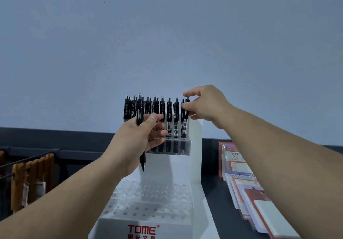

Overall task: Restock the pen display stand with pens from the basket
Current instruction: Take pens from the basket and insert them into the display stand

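Observation:
A clear tiered pen display stand (pixel 146 211) marked TOME stands in front of me. Its top tier (pixel 178 146) holds several black pens (pixel 168 114) standing upright. My left hand (pixel 137 142) grips one black pen (pixel 140 112) in front of the top tier, tip pointing down. My right hand (pixel 204 105) pinches the top of the rightmost pen (pixel 186 116), which stands in the top row. The lower tiers show rows of holes without pens. The basket is not in view.
Packs of notebooks and cards (pixel 246 188) lie on the dark shelf to the right of the stand. Brown hanging items (pixel 29 179) on a dark rail sit at the left. A plain grey wall fills the upper view.

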